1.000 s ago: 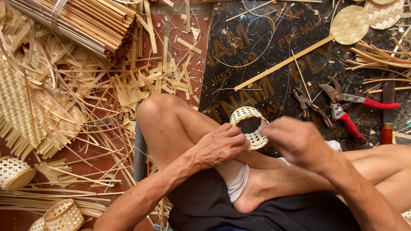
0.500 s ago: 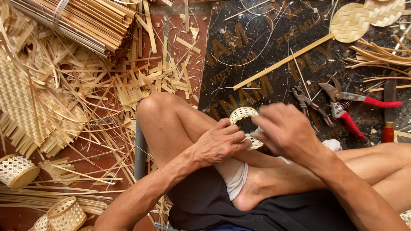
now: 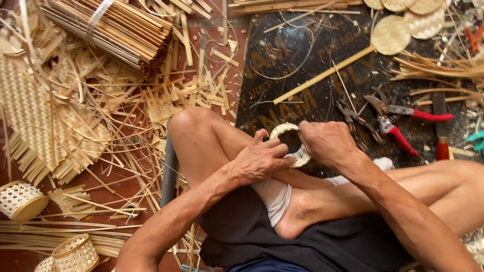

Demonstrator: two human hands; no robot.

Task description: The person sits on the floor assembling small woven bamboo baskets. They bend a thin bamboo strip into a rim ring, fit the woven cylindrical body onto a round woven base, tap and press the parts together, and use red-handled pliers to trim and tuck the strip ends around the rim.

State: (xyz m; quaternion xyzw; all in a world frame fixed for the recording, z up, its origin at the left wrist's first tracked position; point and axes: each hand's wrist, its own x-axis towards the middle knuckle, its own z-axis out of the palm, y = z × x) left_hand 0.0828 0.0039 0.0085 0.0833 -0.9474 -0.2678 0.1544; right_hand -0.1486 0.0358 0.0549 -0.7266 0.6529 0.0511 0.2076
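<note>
Both my left hand (image 3: 262, 161) and right hand (image 3: 327, 143) grip a small woven ring (image 3: 288, 130) over my knee, red-handled pruners (image 3: 396, 126) near its right edge.

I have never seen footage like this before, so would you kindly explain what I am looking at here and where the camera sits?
The camera is worn on a person's head and looks straight down, so you see their own arms, bent legs and the floor. There is no machine. Both bare hands, the left hand and the right hand, hold one small woven ring above the knees. Around them lie loose bamboo strips, a tied bundle of sticks at the top left, and a woven mat at the left. A dark board carries red-handled cutters and pliers. Round woven discs sit at the top right, small woven baskets at the lower left.
</note>
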